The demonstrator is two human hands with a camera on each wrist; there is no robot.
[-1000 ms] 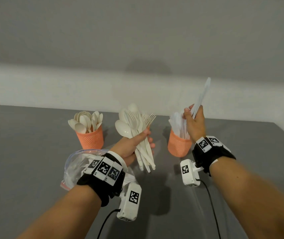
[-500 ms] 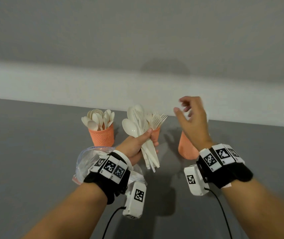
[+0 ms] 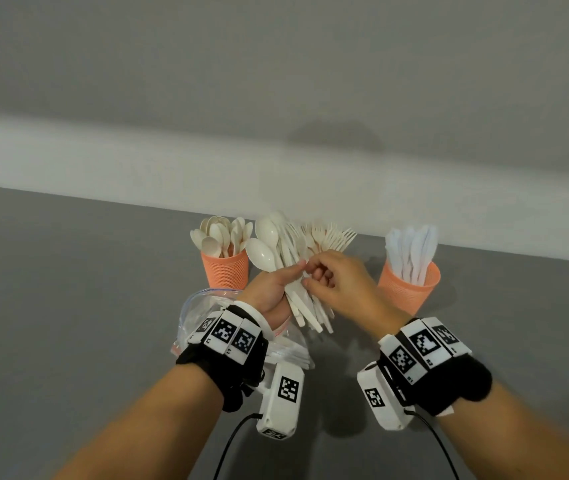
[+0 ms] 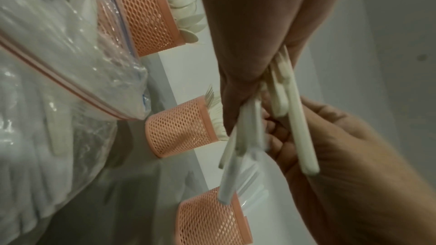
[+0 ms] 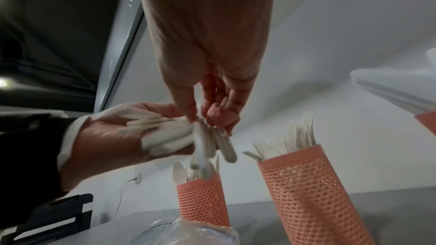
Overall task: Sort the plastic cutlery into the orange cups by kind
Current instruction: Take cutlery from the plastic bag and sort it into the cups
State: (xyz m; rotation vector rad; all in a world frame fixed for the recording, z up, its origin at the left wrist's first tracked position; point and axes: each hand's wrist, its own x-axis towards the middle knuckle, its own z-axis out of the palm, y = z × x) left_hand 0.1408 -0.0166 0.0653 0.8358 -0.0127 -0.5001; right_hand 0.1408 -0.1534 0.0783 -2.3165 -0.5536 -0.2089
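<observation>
My left hand [image 3: 281, 279] grips a fanned bundle of white cutlery [image 3: 305, 306], spoons and forks among it, above the table. My right hand [image 3: 310, 276] has its thumb and fingers curled onto the bundle's handles [image 5: 207, 137] and pinches a piece; its kind is blurred. Three orange mesh cups stand behind. The left cup [image 3: 226, 270] holds spoons. The right cup [image 3: 407, 289] holds knives. The middle cup [image 4: 179, 128] holds forks [image 3: 331, 235], and in the head view the hands hide its body.
A clear zip bag [image 3: 200, 310] with more cutlery lies on the grey table [image 3: 68, 306] under my left wrist. A white wall runs along the table's far edge just behind the cups.
My right hand let go of a knife at the right cup. It then moved left to the bundle and closed its fingers on a piece. The left hand kept its hold.
</observation>
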